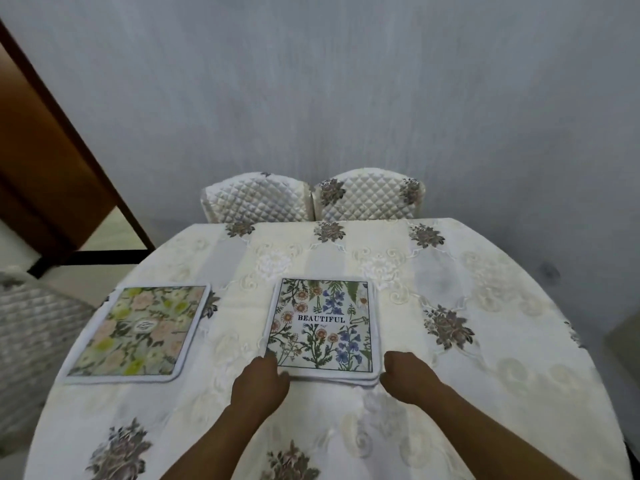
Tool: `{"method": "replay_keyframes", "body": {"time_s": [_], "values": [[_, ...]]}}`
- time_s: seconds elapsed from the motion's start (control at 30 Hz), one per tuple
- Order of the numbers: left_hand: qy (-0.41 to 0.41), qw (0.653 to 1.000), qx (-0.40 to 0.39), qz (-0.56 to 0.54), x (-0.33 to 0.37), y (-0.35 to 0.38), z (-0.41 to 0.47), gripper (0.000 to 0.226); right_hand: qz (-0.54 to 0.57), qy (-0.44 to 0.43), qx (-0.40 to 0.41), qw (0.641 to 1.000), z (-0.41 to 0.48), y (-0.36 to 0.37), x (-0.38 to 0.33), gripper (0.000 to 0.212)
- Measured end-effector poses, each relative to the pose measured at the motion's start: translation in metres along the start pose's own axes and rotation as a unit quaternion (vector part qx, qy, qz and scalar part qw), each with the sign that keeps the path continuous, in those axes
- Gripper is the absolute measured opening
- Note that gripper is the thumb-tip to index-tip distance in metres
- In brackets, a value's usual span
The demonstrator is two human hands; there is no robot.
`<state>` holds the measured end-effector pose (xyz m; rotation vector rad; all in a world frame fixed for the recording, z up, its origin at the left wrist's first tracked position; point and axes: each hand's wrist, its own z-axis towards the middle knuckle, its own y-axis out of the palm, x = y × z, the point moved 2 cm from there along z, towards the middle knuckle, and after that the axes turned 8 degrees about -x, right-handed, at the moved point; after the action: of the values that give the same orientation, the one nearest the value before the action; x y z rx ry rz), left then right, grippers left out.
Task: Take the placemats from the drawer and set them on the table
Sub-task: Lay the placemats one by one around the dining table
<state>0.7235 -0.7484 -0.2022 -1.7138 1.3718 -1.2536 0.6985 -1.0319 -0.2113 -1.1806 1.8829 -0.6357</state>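
One word is reading clearly: "BEAUTIFUL", in dark capital letters, is sitting across the middle of the floral placemat that is lying near the centre of the table (the one printed with orange daisies and blue flowers). The green and pink floral placemat to its left is showing a small emblem at its centre, but whatever it is carrying is too blurred to read.

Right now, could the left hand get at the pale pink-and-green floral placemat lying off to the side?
Probably yes: the left hand is beside the pale pink-and-green floral placemat, with only bare tablecloth between them.
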Motion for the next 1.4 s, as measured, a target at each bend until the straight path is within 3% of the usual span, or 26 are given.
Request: {"method": "replay_keyframes", "body": {"time_s": [0.13,0.3,0.43,0.57,0.7,0.8,0.97,1.17,1.4], "values": [[-0.054,0.997,0.016,-0.043,-0.01,0.001,0.053,0.034,0.058,0.02,0.011,0.998,0.035,0.007,0.0,0.014],[-0.134,0.987,0.01,-0.088,-0.027,0.021,0.113,0.048,0.136,0.057,0.045,0.988,0.089,0.019,0.004,0.029],[-0.146,0.983,-0.002,-0.108,-0.033,0.035,0.13,0.046,0.209,0.092,0.088,0.97,0.107,0.026,0.008,0.023],[-0.153,0.979,0.038,-0.126,-0.034,0.034,0.132,0.042,0.266,0.118,0.127,0.948,0.115,0.022,0.009,0.024],[-0.134,0.973,0.07,-0.177,-0.027,0.028,0.133,0.039,0.278,0.13,0.11,0.945,0.128,0.014,0.003,0.033],[-0.12,0.966,0.051,-0.221,-0.015,0.018,0.131,0.031,0.29,0.097,0.083,0.949,0.126,0.009,-0.007,0.026],[-0.049,0.973,0.057,-0.219,0.013,0.005,0.103,0.026,0.211,0.045,0.12,0.969,0.087,-0.003,-0.01,0.025],[0.028,0.96,0.083,-0.268,0.052,0.029,0.018,0.016,0.215,0.061,0.158,0.962,-0.004,-0.001,0.06,0.026],[0.016,0.964,0.072,-0.257,0.093,0.1,-0.098,0.018,0.207,0.042,0.149,0.966,-0.101,0.039,0.14,0.029]]}}
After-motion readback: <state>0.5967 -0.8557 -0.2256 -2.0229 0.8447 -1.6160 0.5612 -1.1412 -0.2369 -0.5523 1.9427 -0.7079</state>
